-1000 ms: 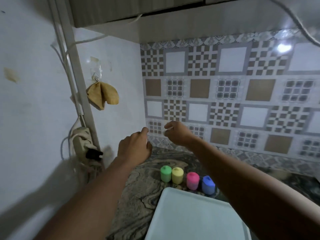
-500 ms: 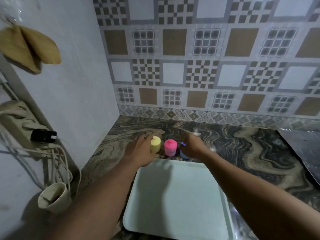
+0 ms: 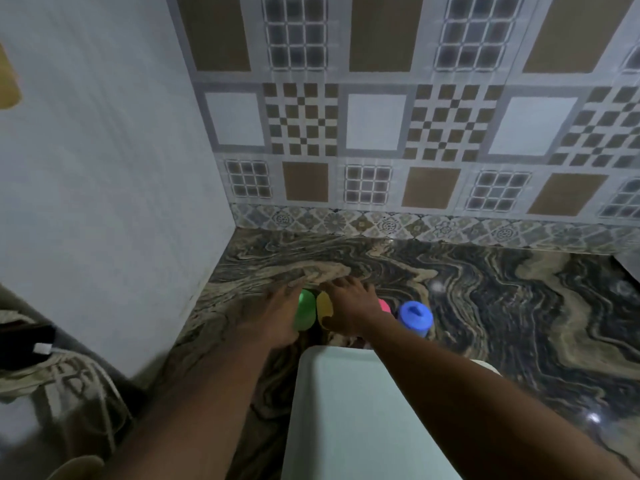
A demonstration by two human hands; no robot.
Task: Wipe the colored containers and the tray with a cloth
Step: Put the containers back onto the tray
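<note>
The pale, smooth tray (image 3: 346, 410) lay on the swirled marble counter (image 3: 519, 323), its near end cut off. Behind it, the left hand (image 3: 277, 317) touched the green container (image 3: 305, 311). The right hand (image 3: 349, 304) covered the yellow container (image 3: 323, 306) and half hid the pink container (image 3: 384, 305). Blur hid whether either hand gripped. The round, lidded blue container (image 3: 415, 317) stood rightmost.

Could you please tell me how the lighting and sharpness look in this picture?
Head view: dim indoor light; left hand and right hand smeared by motion blur, grip unclear; small glare spots on the marble counter at right; wide-angle lens bows the wall tiles; left edge blurriest.
</note>
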